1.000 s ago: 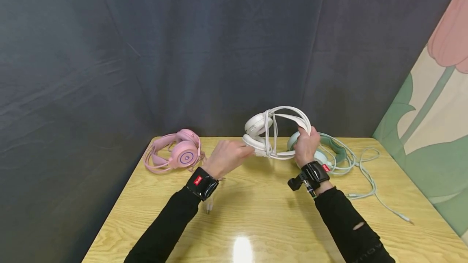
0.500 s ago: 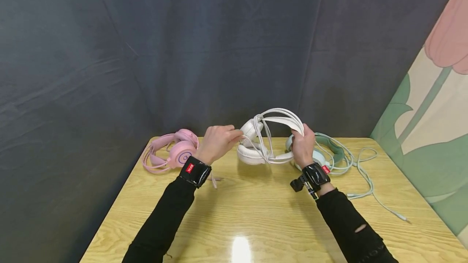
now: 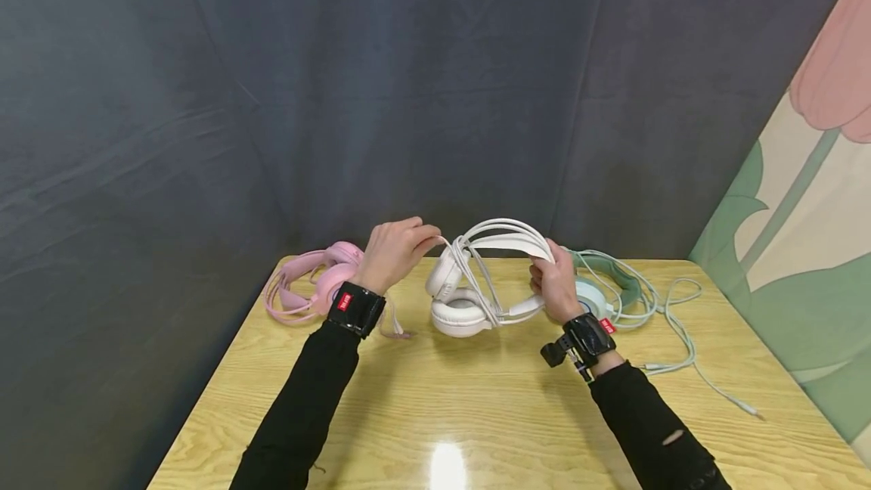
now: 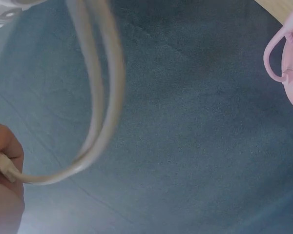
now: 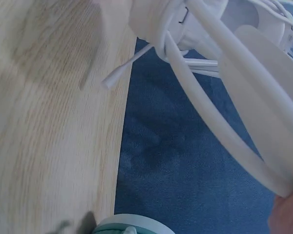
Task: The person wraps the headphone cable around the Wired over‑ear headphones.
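Observation:
White over-ear headphones [image 3: 460, 317] hang just above the table, their cable wound around the ear cups and headband. My right hand [image 3: 558, 286] grips them by the headband [image 5: 263, 83], at the right end of the arc. Left of the ear cups, my left hand [image 3: 397, 254] pinches the end of the white cable [image 4: 112, 92]. A pale connector [image 4: 6, 166] shows between its thumb and fingers in the left wrist view. The tips of the right fingers are mostly hidden behind the band.
Pink headphones [image 3: 292, 299] lie at the table's back left, partly behind my left hand. Mint-green headphones [image 3: 622, 282] lie at the back right, their cable [image 3: 689, 335] trailing forward over the wooden table [image 3: 517, 414]. A dark curtain [image 3: 435, 97] stands behind.
My left hand has drawn leftward and up, from the ear cups out with the cable end. The white headphones have tilted and shifted slightly left and down with my right hand.

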### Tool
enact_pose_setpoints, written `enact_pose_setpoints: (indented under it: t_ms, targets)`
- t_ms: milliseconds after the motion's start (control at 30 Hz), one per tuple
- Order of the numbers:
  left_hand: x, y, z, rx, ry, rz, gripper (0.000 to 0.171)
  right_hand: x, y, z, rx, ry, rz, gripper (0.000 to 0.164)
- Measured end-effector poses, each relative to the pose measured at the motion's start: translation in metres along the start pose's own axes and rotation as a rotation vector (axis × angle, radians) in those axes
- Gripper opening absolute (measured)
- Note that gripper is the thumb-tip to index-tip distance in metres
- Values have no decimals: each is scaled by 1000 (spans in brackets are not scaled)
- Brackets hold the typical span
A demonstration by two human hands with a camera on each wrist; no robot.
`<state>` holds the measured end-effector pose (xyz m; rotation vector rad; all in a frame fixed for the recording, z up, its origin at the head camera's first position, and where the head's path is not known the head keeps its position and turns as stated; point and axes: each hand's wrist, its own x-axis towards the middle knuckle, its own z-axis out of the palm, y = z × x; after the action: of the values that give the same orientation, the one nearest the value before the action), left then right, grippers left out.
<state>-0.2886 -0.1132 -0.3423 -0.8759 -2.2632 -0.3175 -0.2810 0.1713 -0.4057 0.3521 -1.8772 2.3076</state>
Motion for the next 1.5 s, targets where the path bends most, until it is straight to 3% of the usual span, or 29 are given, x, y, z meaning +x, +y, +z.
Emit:
enact_pose_setpoints:
  t_ms: [367,633,900,1100,1300,1500]
  targets:
    - [2,-3,3,-18,33,1,13,-3,-2,-1,-9,-23,1,11]
    - [0,-8,8,-36,45,-50,14,-6,4,-4,-65,-63,1,20]
    - [0,-14,12,-54,80,-100,17,-7,9,-9,132,-216,-84,27]
    - [-4,-19,14,-87,85,-150,18,-5,16,-17,250,-405,-120,24]
    - [-7,-15,24,-163,57,-198,20,-5,14,-19,427,-544,-72,37]
    - [-11,-8,37,-217,-9,-218,21,-5,12,-19,640,-640,-6,34]
